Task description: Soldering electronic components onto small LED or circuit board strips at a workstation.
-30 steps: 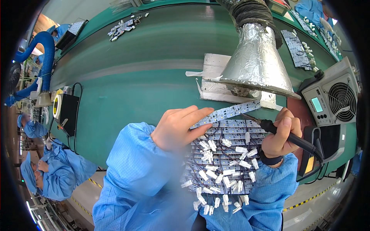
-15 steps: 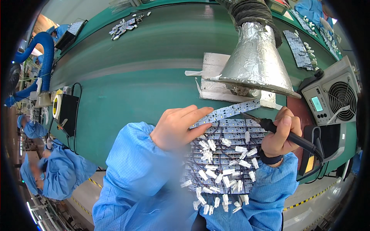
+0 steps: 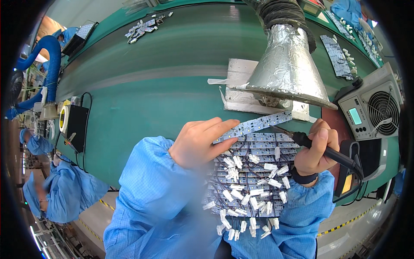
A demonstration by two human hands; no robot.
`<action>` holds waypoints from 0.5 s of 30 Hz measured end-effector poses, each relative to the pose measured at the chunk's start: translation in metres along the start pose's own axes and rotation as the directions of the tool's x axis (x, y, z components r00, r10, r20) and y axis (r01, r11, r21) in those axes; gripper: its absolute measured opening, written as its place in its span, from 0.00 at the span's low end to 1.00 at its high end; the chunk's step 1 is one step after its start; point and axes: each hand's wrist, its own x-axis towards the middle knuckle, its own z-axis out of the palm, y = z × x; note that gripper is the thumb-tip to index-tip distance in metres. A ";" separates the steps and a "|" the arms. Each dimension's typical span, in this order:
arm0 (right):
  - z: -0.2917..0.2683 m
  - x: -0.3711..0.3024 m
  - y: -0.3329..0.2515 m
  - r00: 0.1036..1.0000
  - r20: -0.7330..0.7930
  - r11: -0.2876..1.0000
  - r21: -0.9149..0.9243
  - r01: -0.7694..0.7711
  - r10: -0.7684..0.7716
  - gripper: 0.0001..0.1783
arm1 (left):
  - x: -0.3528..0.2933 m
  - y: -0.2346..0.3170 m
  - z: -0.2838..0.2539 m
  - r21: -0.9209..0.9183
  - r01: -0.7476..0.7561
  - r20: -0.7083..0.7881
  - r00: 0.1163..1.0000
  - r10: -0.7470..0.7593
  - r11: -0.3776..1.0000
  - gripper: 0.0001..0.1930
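My left hand [image 3: 200, 142] pinches one end of a narrow LED circuit board [image 3: 258, 124], its thumb below and fingers on top. The board slants up to the right above the stacked rows of LED boards [image 3: 263, 152]. In my right hand [image 3: 318, 146] is a soldering iron [image 3: 330, 151], gripped like a pen. Its thin tip points left, at the lower edge of the tilted board; whether it touches cannot be made out. Black wires with white connectors [image 3: 258, 194] lie across the stacked boards and hang toward me.
A foil-covered fume hood [image 3: 286, 64] stands over white blocks [image 3: 241, 97] just behind the board. At right are a machine with a fan [image 3: 371, 105] and a black box [image 3: 371, 159]. Loose boards [image 3: 140, 31] lie on the dark belt [image 3: 181, 47]. A co-worker [image 3: 64, 190] sits left.
The loose boards on the far belt have shifted slightly to the right. My hands, the held board and the soldering iron have hardly moved.
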 end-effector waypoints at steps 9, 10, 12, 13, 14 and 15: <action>-0.013 0.012 0.004 0.991 -0.131 1.000 -0.019 -0.015 0.013 0.18 | 0.000 -0.003 -0.004 0.018 0.013 0.020 1.000 -0.014 1.000 0.19; -0.019 0.014 0.006 0.979 -0.199 0.998 -0.050 -0.047 0.036 0.18 | 0.000 -0.004 -0.005 0.013 0.007 0.023 1.000 -0.007 1.000 0.19; -0.026 0.017 0.012 0.973 -0.225 0.995 -0.074 -0.065 0.047 0.18 | 0.001 -0.006 -0.006 0.041 0.011 0.045 0.999 -0.013 0.999 0.19; -0.028 0.018 0.014 0.977 -0.206 0.993 -0.089 -0.081 0.061 0.17 | 0.001 -0.006 -0.007 0.038 0.005 0.048 0.999 -0.007 0.999 0.19; -0.030 0.019 0.015 0.979 -0.189 0.990 -0.105 -0.096 0.075 0.17 | 0.000 -0.008 -0.007 0.042 0.000 0.042 0.999 -0.002 0.999 0.19; -0.027 0.019 0.014 0.975 -0.198 0.979 -0.155 -0.129 0.098 0.17 | 0.000 -0.008 -0.008 0.046 -0.005 0.036 0.999 0.003 0.999 0.19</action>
